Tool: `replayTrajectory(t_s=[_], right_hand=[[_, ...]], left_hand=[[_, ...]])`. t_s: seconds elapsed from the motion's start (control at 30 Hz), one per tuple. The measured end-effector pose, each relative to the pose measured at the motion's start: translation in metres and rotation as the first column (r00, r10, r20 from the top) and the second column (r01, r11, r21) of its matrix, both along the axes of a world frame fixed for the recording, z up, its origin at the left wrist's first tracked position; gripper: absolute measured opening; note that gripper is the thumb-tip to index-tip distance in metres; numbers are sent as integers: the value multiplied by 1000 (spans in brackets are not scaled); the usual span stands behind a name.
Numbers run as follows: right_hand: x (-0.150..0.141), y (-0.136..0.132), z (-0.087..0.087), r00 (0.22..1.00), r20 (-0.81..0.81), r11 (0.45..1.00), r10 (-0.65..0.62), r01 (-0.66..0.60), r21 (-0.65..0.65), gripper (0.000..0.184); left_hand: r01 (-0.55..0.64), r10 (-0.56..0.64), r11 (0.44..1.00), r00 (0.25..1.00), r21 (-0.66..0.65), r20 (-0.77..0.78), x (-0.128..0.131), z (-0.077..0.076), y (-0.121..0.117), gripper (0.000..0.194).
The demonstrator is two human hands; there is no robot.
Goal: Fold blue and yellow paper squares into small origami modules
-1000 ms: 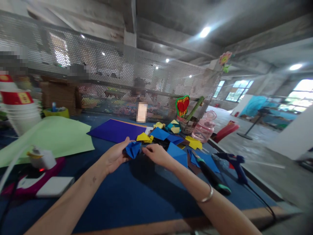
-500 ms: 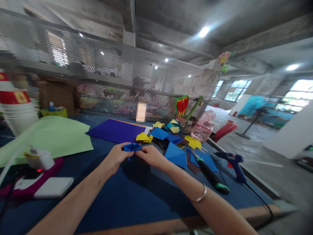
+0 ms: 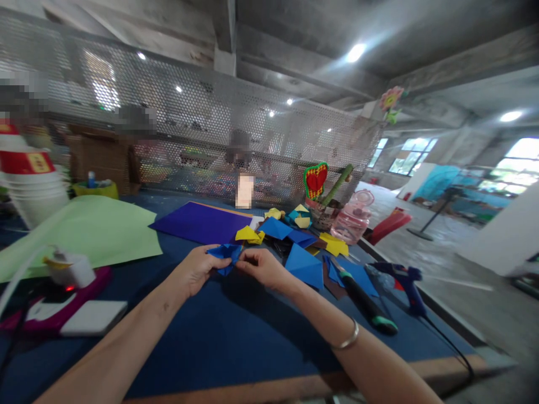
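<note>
Above the dark blue table (image 3: pixel 189 336) I hold a small piece of folded blue paper (image 3: pixel 226 252). My left hand (image 3: pixel 202 269) pinches it from the left, thumb laid across its front. The fingertips of my right hand (image 3: pixel 261 266) are closed at the paper's right edge. Just beyond it lie folded yellow paper (image 3: pixel 250 234) and a sheet of purple paper (image 3: pixel 202 223). To the right are several blue paper pieces (image 3: pixel 304 266) and a black-and-green handled tool (image 3: pixel 366 303), its tip partly among the papers.
A glue gun (image 3: pixel 400 278) with its cord lies at the right edge. Behind stand a pink bottle (image 3: pixel 352 219) and a small basket (image 3: pixel 322 216). On the left are a green sheet (image 3: pixel 105 230), stacked paper cups (image 3: pixel 36 185) and a magenta power strip (image 3: pixel 90 286). A perforated metal screen (image 3: pixel 202 123) closes the back.
The blue paper has been turned and shows more of its folded side, with a point hanging down. My left thumb now lies across it, and my right fingers stay at its right edge.
</note>
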State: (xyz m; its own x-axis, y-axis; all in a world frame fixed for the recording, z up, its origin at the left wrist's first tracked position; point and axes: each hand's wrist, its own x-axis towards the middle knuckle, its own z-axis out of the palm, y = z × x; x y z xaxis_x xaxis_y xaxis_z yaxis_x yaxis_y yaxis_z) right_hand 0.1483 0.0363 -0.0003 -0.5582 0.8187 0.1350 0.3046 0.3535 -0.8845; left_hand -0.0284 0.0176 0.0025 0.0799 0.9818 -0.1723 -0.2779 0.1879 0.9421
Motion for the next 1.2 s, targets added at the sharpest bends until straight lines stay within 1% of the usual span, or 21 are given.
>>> replayTrajectory(t_s=[0.17,0.33,0.43,0.57,0.73,0.93,1.1,1.2], right_hand=[[2,1,-1,998,-49,999,48,-48,-13,26],[2,2,-11,998,-65,1000,-24,23,-12,31],[2,0,-13,995,-79,998,-55,54,-21,30],[0,-4,-12,991,-105,997,-82,82,-6,26],[-2,-10,-8,985,-102,990,-142,140,-27,26],[-3,-14,-6,979,-139,986,-152,141,-88,25],[-5,-14,-9,970,-197,984,-142,117,-130,23],[-7,-15,-11,962,-221,981,-161,132,-142,21]], left_hand=[[59,-59,998,998,-15,35,0,3,-3,30],[49,-48,999,999,-4,20,0,-1,-3,27],[31,-31,1000,1000,1,7,1,-3,-3,28],[-10,10,1000,1000,10,-14,3,-2,-4,33],[-67,70,997,995,50,-70,7,1,-6,28],[-116,133,987,979,112,-154,7,1,-7,25],[-129,160,979,965,157,-208,8,3,-9,23],[-129,168,976,959,176,-228,8,4,-9,23]])
